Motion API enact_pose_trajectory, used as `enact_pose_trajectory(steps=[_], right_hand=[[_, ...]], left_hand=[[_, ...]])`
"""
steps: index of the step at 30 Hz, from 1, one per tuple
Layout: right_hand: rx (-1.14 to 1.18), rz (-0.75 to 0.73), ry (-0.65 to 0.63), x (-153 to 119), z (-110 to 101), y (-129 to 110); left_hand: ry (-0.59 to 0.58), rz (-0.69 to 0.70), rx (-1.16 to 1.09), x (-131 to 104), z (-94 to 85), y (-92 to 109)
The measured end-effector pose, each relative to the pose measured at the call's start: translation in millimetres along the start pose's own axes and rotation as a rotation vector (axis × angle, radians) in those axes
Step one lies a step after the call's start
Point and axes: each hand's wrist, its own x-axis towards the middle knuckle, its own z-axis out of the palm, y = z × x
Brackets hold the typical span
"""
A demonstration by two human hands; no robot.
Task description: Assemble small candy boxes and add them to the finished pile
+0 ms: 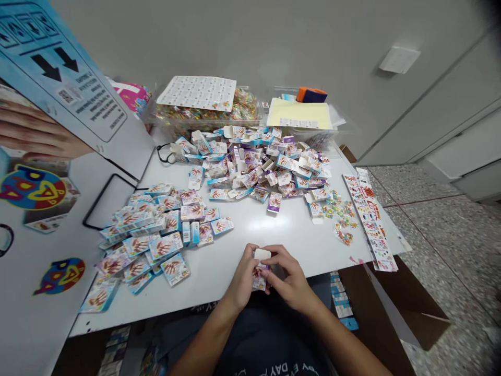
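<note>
Between my two hands, at the table's front edge, is a small printed carton (259,280) with a purple and white face. Its white top flap (262,254) stands up. My left hand (245,277) grips the carton from the left, fingers curled round it. From the right, my right hand (287,277) has its thumb on the carton's front and its fingers bent over the top near the flap. What may be inside the carton is hidden. Closed-looking cartons (166,245) lie heaped to the left, and cartons with open flaps (254,167) are piled ahead.
Clear tubs hold colourful small packets (246,107) and a yellow sheet (299,113) at the back. Loose bead packets (344,232) and sticker strips (370,222) lie right. A tall printed display (78,78) borders the left; a brown cardboard box (407,297) stands below right.
</note>
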Motion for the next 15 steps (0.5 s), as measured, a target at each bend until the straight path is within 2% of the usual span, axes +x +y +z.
enact_pose_trajectory(steps=[2,4,7,9,12,15], right_hand=[[0.023,0.001,0.066,-3,9,1],[-0.046,-0.043,0.108,-5,14,1],[-0.189,-0.177,0.118,-1,13,1],[-0.179,-0.19,0.111,3,10,0],[-0.04,0.001,0.129,7,10,0],[0.104,0.219,0.208,8,16,2]], left_hand=[[0.035,0.0,-0.006,0,3.8,3],[0.021,-0.001,-0.07,1,6.9,9],[-0.008,-0.045,-0.145,1,9.2,17],[0.0,-0.059,-0.123,0,9.1,16],[0.036,0.008,0.033,-1,6.7,9],[0.054,0.087,0.218,-1,2.8,2]])
